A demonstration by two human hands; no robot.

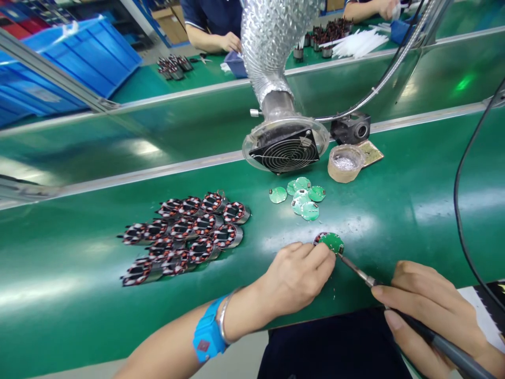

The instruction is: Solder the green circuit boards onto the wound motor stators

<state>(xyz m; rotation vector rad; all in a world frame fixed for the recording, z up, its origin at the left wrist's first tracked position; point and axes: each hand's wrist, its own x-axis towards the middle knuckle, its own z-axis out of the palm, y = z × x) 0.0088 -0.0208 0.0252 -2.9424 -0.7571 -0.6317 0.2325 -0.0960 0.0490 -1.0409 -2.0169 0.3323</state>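
head view: your left hand (294, 276) pinches a small wound motor part with a round green board (331, 242) on top, fingertips closed narrow around its near edge and pressing it to the green bench (394, 210). your right hand (430, 316) is closed in a pen hold on a soldering iron (410, 321), and its tip touches the board's right edge, just beside your left fingertips.

beyond the grip, a loose cluster of bare green boards (302, 197) lies on the bench, none of them joined to a coil as far as can be seen. farther beyond stands the fume extractor fan (284, 150) under its foil duct, with a small round dish (345, 163) to its right. to the left of the grip, well apart, a pile of wound stators (185, 237) lies in rough rows with no boards on them.

judging by this, the soldering looks early: one board is under the iron, several boards and many stators are untouched, and no stack of finished pieces shows. how many joints on this board are done is too small to tell.

across the far bench, another person's hand (231, 42) rests near a blue tray.
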